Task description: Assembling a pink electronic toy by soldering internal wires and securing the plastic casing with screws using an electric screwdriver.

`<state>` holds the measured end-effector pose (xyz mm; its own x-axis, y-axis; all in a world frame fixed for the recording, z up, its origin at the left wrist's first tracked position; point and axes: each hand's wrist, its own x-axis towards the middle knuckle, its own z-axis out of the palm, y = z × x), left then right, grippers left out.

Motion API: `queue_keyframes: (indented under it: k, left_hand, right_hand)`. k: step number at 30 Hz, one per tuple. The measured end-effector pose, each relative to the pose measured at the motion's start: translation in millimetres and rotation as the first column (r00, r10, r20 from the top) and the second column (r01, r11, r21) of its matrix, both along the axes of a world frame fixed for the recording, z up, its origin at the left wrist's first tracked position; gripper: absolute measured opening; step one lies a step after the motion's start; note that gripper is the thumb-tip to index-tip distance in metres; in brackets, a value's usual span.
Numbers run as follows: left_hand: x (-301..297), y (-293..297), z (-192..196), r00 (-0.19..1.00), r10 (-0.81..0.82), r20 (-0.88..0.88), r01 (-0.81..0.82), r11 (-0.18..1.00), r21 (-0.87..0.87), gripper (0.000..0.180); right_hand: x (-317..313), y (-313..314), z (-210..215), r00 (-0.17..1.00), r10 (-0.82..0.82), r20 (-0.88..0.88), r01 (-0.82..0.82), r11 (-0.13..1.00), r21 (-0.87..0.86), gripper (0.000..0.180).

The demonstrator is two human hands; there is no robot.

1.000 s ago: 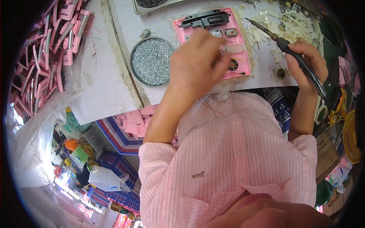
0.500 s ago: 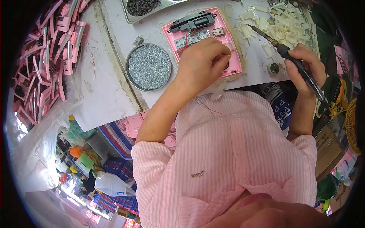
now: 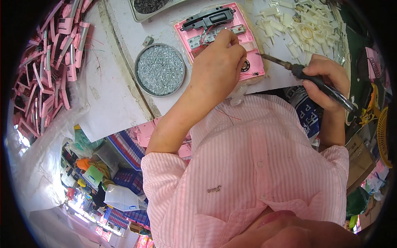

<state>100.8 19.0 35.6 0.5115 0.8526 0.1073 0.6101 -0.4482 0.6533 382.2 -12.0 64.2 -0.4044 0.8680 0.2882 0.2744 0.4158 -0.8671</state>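
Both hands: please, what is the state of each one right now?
Left hand: bent over the pink case; whether it holds anything cannot be told.
Right hand: closed around the soldering iron.

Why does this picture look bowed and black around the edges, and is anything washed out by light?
Head view: the wide fisheye lens bends things toward the rim, with black beyond its round image; head view: the clear plastic sheet glares white in places at left; head view: the soldering iron in the right hand looks fairly sharp.
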Motion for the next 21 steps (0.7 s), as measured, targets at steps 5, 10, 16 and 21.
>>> queue_keyframes:
  k: [5,10,16,21]
  left_hand:
    - [1.4,-0.4,-5.1,0.999,0.019,-0.039,-0.017,0.998,0.060,0.008]
    - [2.4,-1.7,-4.3,0.997,0.021,-0.073,-0.015,0.997,0.081,0.007]
    - [2.7,-1.4,-4.1,0.997,0.019,-0.078,-0.012,0.996,0.085,0.006]
    - [3.2,-2.2,-1.1,0.995,0.027,-0.101,-0.020,0.998,0.063,0.005]
  right_hand:
    - [-11.2,-0.6,-8.8,1.000,0.011,0.006,-0.010,0.998,-0.061,0.019]
    - [-14.2,1.0,-13.7,0.999,0.021,0.028,-0.019,0.996,-0.087,0.017]
    - [-17.9,3.2,-13.5,1.000,0.017,0.025,-0.013,0.988,-0.156,0.016]
    - [-19.5,4.8,-13.6,0.999,0.025,0.030,-0.020,0.988,-0.152,0.016]
